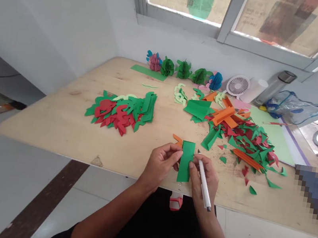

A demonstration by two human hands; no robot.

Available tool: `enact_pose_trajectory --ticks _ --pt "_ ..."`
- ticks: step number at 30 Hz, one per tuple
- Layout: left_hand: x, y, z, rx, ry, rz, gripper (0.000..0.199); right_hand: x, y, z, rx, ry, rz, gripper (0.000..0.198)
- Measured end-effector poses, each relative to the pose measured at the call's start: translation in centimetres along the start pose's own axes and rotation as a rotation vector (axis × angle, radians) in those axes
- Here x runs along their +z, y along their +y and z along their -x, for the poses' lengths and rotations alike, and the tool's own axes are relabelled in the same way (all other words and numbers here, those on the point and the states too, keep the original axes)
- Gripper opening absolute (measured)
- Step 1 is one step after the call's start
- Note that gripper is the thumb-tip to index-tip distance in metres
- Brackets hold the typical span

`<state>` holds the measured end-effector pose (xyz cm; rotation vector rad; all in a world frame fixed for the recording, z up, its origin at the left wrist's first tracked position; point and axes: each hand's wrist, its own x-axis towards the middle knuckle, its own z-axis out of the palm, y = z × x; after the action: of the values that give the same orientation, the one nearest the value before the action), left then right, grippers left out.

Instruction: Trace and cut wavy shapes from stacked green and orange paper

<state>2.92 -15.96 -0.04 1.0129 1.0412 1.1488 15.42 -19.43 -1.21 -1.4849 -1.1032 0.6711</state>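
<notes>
Over the table's front edge, both hands hold a folded green paper strip (186,162) upright between them. My left hand (162,161) pinches its left edge between thumb and fingers. My right hand (204,178) grips the right edge and also carries a white pen (204,184), which slants down toward the wrist. Just behind the strip, a piece of orange paper (178,139) lies partly hidden by my left hand. To the left is a heap of cut green paper shapes (130,106), with red paper shapes (114,115) on its front side.
Green and red scraps (252,141) and folded orange paper (225,115) cover the table's right side. Along the wall stand honeycomb paper figures (183,70), a small white fan (238,86) and a bottle (275,88). A clear bag (296,107) lies at the back right of the wooden table (65,120).
</notes>
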Motion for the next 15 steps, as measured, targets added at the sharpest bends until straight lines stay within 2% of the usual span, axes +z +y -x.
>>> enact_pose_trajectory --ticks 15 --pt "0.73 -0.09 -0.53 0.028 -0.025 -0.029 0.016 -0.14 0.67 0.7 -0.012 -0.047 0.059 0.026"
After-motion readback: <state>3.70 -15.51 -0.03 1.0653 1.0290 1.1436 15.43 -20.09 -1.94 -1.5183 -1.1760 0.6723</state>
